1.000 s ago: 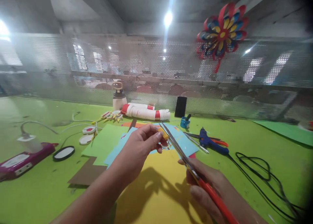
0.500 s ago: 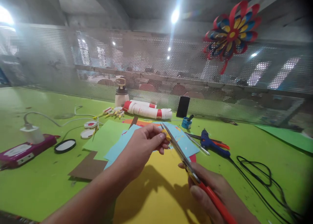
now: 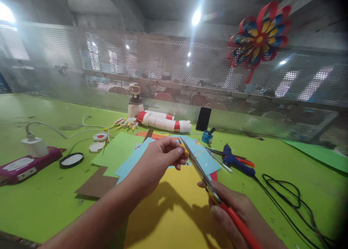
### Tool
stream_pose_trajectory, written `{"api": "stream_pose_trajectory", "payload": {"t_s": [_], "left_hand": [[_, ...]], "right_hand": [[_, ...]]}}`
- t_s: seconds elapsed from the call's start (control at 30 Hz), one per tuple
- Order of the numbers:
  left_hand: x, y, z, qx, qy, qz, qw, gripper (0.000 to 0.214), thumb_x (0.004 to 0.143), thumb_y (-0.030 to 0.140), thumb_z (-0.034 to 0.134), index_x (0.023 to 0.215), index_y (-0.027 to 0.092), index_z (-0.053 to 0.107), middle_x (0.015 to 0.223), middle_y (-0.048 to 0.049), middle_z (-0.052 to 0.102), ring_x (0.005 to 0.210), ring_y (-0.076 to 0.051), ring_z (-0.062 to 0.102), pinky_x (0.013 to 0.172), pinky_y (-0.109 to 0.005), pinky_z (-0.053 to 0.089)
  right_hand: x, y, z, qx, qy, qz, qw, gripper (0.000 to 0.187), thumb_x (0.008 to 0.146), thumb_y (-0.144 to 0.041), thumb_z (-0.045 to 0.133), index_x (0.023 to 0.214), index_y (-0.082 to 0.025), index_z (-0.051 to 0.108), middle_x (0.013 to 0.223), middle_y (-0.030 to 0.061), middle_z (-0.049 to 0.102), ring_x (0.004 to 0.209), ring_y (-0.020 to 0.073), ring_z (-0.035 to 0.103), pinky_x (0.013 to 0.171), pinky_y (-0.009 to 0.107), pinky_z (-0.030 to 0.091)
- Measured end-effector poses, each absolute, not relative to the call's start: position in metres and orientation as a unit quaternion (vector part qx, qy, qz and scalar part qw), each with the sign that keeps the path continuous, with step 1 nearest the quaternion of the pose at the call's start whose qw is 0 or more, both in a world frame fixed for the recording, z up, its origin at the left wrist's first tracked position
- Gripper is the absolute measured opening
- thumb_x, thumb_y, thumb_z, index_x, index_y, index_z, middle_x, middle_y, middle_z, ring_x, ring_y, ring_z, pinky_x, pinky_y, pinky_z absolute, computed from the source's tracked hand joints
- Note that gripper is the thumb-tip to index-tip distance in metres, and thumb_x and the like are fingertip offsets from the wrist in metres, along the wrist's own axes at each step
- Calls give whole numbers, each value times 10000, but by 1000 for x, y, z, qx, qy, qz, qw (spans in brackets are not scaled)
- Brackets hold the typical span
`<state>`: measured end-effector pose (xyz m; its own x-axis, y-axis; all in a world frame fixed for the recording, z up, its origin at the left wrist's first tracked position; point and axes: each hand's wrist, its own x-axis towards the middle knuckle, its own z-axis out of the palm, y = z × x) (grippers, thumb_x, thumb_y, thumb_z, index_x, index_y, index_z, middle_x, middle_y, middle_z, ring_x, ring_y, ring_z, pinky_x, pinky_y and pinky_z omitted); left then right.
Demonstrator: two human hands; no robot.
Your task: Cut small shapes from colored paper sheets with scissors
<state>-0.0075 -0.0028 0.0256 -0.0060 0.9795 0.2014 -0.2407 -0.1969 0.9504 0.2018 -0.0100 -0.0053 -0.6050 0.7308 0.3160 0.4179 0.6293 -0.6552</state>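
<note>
Between thumb and fingers my left hand (image 3: 163,158) pinches a small piece of yellow paper (image 3: 186,151), whose exact shape is partly covered by the fingertips. My right hand (image 3: 231,205) is closed around the red handles of a pair of scissors (image 3: 199,171). The slim metal blades point up and to the left, reaching the yellow piece. Below both hands lies a large yellow sheet (image 3: 163,223) with their shadows on it. Light blue sheets (image 3: 209,162) with yellow and red scraps lie just behind.
A blue glue gun (image 3: 237,162) with a coiled black cord lies at right, beside a blue jar (image 3: 207,136). Left stand a purple power strip (image 3: 29,165) and a black-rimmed disc (image 3: 71,160). White-and-red rolls (image 3: 163,123) and a spray bottle (image 3: 135,106) are behind. A paper flower (image 3: 259,38) hangs above.
Both hands, the scissors and the yellow piece keep nearly the same places. The camera view has shifted very slightly.
</note>
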Motion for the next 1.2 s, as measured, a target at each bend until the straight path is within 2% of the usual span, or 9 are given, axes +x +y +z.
{"api": "stream_pose_trajectory", "payload": {"t_s": [0.13,0.3,0.63,0.97,1.2], "left_hand": [[-7,-2,26,482,366,605,517,127,755,207,661,715,128,571,640,-14,605,600,-99,547,548,-223,415],[-7,-2,26,477,361,607,523,133,748,212,671,722,126,574,646,-18,615,600,-101,554,549,-225,419],[-8,-4,27,478,365,601,527,150,744,225,680,717,130,568,639,-16,607,607,-105,550,556,-233,413],[-9,-4,26,477,364,605,524,157,751,238,675,732,144,551,648,-17,617,605,-109,559,560,-241,413],[-8,-3,26,474,366,605,524,160,756,229,671,727,145,538,639,-13,616,595,-110,560,560,-243,418]], "right_hand": [[202,-11,-7,-341,-860,250,284,471,905,-509,421,1128,-148,623,637,-5,543,533,128,485,478,206,391],[202,-9,-7,-344,-859,260,277,502,913,-528,388,1138,-140,612,630,7,550,565,152,514,473,217,385],[198,-13,-7,-369,-842,260,296,558,885,-588,395,1098,-136,642,525,-23,465,477,139,429,449,230,345],[192,-19,-9,-412,-801,312,303,626,842,-676,382,1049,-139,628,551,-53,313,507,121,288,480,253,231],[191,-18,-14,-414,-794,291,335,620,835,-691,385,997,-149,639,558,-62,271,488,107,283,484,249,213]]}}
